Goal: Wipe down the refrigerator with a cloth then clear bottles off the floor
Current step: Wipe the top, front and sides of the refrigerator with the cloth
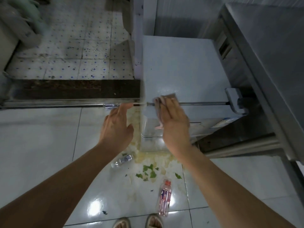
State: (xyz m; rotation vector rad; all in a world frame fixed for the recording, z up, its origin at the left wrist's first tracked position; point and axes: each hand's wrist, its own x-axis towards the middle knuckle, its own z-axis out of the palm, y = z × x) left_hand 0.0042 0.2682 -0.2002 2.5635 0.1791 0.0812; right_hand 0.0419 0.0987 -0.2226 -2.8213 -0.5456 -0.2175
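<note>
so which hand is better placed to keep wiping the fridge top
The right hand. It already presses the cloth flat against the refrigerator at its front edge. The left hand is open and empty, off to the side of the fridge, over the floor.

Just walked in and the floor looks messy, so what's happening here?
A person is wiping the top of a low white refrigerator. Their right hand presses a pinkish crumpled cloth flat against its front edge, while the left hand hovers open beside it. Two clear plastic bottles, one with a red cap and one smaller, lie on the glossy white floor tiles among green leaf scraps.
</note>
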